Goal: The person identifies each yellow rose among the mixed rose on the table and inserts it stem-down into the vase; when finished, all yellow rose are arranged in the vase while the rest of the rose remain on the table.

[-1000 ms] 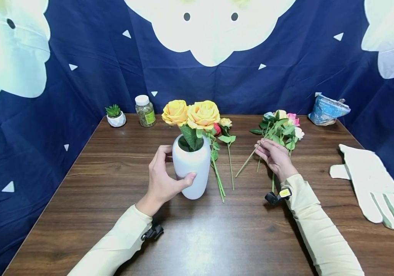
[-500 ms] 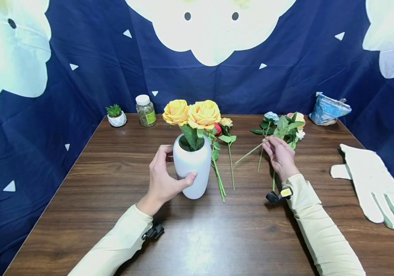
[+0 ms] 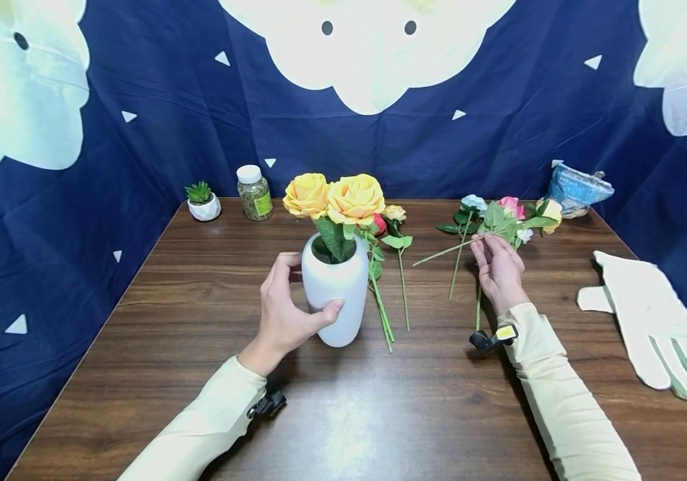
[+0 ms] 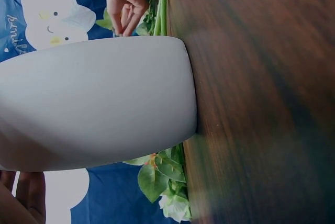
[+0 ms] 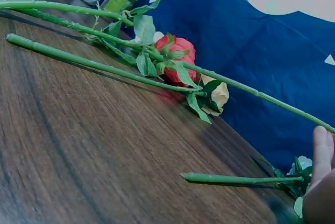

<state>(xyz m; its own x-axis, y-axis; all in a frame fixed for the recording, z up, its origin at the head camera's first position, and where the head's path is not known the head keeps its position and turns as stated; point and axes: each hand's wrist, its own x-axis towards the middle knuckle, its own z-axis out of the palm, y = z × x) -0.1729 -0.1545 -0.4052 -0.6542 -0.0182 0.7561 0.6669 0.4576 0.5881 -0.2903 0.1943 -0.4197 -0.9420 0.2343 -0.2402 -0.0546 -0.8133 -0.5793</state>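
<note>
My left hand (image 3: 286, 314) grips a white vase (image 3: 339, 300) from its left side, thumb across the front. Two large yellow roses (image 3: 355, 199) stand in the vase. In the left wrist view the vase's wall (image 4: 99, 103) hides most of that hand. At the right, my right hand (image 3: 501, 270) pinches the stem (image 3: 447, 252) of an artificial flower, its cut end toward the vase. A pale yellow rose (image 3: 552, 212) is at the far side of this hand, apparently on that stem. The right wrist view shows the held stem (image 5: 272, 100) running past a red rose (image 5: 178, 59).
Near the right hand lie a blue flower (image 3: 473, 202) and a pink flower (image 3: 510, 207). A small peach rose (image 3: 394, 212) lies behind the vase. Farther out are a succulent pot (image 3: 204, 208), a jar (image 3: 254, 200), a blue bag (image 3: 578, 190) and a white glove (image 3: 650, 321).
My right hand has shifted right with the pinched stem, which lies flatter now. The pale yellow rose has swung right, uncovering the blue and pink flowers. My left hand and the vase stay put.
</note>
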